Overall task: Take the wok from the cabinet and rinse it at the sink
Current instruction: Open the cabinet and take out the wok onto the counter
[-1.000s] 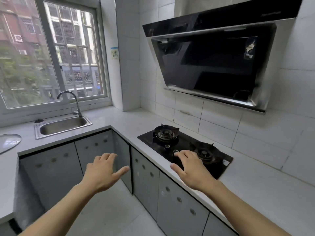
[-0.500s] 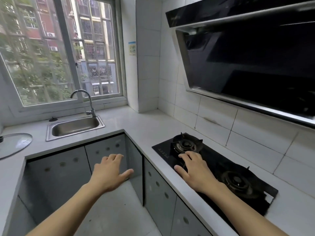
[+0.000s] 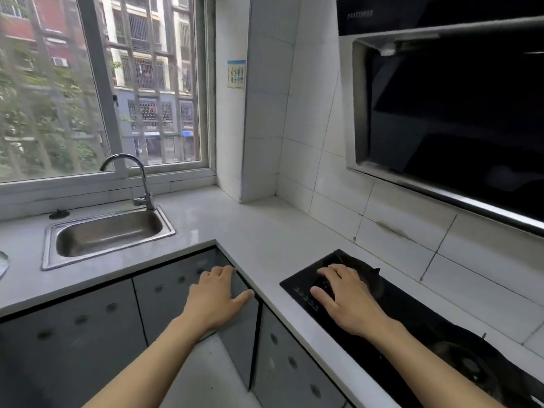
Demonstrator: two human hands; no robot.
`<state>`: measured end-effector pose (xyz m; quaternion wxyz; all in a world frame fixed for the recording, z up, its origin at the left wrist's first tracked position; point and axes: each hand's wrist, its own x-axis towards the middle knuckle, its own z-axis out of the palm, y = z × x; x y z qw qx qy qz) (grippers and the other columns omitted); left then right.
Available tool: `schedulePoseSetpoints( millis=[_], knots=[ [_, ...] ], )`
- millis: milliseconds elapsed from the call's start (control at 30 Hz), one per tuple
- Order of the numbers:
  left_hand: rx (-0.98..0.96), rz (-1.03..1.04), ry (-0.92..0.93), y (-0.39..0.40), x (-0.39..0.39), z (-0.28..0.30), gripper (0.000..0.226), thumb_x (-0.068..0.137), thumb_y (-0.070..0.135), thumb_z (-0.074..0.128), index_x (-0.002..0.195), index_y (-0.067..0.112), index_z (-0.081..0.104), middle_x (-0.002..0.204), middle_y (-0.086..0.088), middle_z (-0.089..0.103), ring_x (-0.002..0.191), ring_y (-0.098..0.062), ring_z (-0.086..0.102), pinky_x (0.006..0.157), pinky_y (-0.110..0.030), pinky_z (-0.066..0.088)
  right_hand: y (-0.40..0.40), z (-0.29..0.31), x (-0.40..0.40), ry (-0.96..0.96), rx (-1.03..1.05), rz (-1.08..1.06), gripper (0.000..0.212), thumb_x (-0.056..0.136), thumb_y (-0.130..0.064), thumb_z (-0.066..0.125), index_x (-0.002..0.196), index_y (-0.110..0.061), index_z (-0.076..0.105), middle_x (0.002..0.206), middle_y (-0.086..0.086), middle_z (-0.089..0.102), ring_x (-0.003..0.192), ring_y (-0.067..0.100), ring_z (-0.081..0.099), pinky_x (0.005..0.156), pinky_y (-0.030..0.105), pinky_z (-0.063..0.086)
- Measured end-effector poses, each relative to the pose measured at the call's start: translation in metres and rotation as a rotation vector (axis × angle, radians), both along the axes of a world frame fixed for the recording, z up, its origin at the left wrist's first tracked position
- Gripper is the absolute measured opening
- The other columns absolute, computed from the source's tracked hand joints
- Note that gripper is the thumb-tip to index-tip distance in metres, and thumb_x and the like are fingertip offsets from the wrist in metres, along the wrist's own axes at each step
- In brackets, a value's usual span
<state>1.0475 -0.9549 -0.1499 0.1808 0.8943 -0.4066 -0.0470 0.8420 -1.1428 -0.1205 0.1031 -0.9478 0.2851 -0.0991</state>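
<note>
No wok is in sight. Grey cabinet doors [image 3: 73, 343] with dark dots run shut under the L-shaped white counter [image 3: 259, 231]. My left hand [image 3: 215, 298] hovers open, palm down, in front of the corner cabinet doors, fingers near the counter's inner corner. My right hand [image 3: 344, 298] is spread open, palm down, over the left burner of the black gas hob [image 3: 412, 328]. The steel sink [image 3: 109, 234] sits at the back left under the window, with a curved tap [image 3: 141, 178] behind it.
A black range hood [image 3: 447, 107] juts out over the hob at the right. A glass lid's edge [image 3: 2, 263] shows on the counter at the far left. A small black plug [image 3: 59, 214] lies behind the sink. Pale floor [image 3: 206, 375] shows between the cabinets.
The view has swung left and closer to the corner; the sink now looks larger and nearer. Both hands stay open and have advanced, the left toward the corner cabinet, the right over the hob's left burner.
</note>
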Motion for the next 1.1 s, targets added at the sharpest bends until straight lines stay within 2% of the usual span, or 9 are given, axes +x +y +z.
schedulePoseSetpoints(
  millis=[200,333,400,567,700,800,933,1100],
  knots=[
    [0.073,-0.013,-0.014,-0.041,0.063,-0.03,0.073,0.089,0.07,0.042,0.147,0.027,0.031,0.151,0.002,0.037,0.135,-0.025,0.036,0.103,-0.043,0.04,-0.042,-0.037,0.07,0.039,0.033,0.017,0.057,0.095,-0.055,0.036,0.142,-0.023,0.035,0.149,0.001,0.031,0.139,0.019,0.019,0.112,0.036,0.024],
    [0.153,0.005,-0.002,-0.076,0.1,-0.049,0.073,0.089,0.07,0.042,0.146,0.026,0.031,0.15,0.002,0.037,0.135,-0.024,0.036,0.103,-0.044,0.038,-0.083,-0.069,0.115,0.051,0.084,0.025,0.087,0.079,-0.078,0.012,0.142,-0.024,0.035,0.148,0.001,0.032,0.138,0.02,0.021,0.111,0.037,0.029],
    [0.173,0.015,0.006,-0.095,0.117,-0.055,0.071,0.089,0.069,0.043,0.145,0.027,0.032,0.15,0.002,0.038,0.134,-0.024,0.037,0.103,-0.044,0.038,-0.103,-0.086,0.135,0.062,0.117,0.021,0.092,0.074,-0.08,0.006,0.141,-0.024,0.035,0.148,0.001,0.032,0.137,0.021,0.021,0.11,0.038,0.03],
    [0.213,0.006,0.026,-0.142,0.15,-0.067,0.07,0.09,0.068,0.042,0.146,0.026,0.032,0.151,0.003,0.037,0.134,-0.023,0.036,0.104,-0.043,0.037,-0.143,-0.122,0.172,0.146,0.165,0.028,0.059,0.094,-0.059,0.033,0.141,-0.024,0.034,0.149,0.002,0.03,0.138,0.021,0.021,0.11,0.039,0.029],
    [0.279,-0.032,0.006,-0.171,0.169,-0.085,0.071,0.09,0.067,0.042,0.146,0.025,0.032,0.15,0.001,0.038,0.133,-0.024,0.037,0.101,-0.042,0.039,-0.162,-0.137,0.191,0.19,0.178,0.004,0.061,0.094,-0.059,0.034,0.142,-0.023,0.034,0.15,0.003,0.03,0.138,0.022,0.021,0.11,0.04,0.029],
    [0.352,-0.075,-0.032,-0.187,0.183,-0.101,0.07,0.09,0.066,0.042,0.144,0.023,0.034,0.146,0.001,0.039,0.131,-0.025,0.038,0.101,-0.041,0.037,-0.172,-0.143,0.204,0.2,0.185,-0.041,0.072,0.088,-0.069,0.026,0.143,-0.023,0.033,0.151,0.003,0.029,0.14,0.022,0.019,0.111,0.04,0.028],
    [0.348,-0.14,-0.024,-0.197,0.211,-0.117,0.07,0.091,0.065,0.043,0.145,0.022,0.033,0.145,0.0,0.04,0.13,-0.025,0.037,0.102,-0.042,0.036,-0.173,-0.155,0.225,0.227,0.198,-0.103,0.075,0.086,-0.07,0.025,0.143,-0.022,0.032,0.151,0.004,0.028,0.14,0.022,0.019,0.111,0.04,0.027],
    [0.326,-0.236,0.008,-0.197,0.246,-0.134,0.071,0.091,0.065,0.042,0.145,0.021,0.032,0.145,0.0,0.04,0.13,-0.025,0.037,0.103,-0.041,0.036,-0.149,-0.167,0.25,0.282,0.235,-0.187,0.065,0.092,-0.063,0.031,0.142,-0.021,0.032,0.149,0.004,0.028,0.137,0.024,0.022,0.107,0.039,0.03]
  ],
)
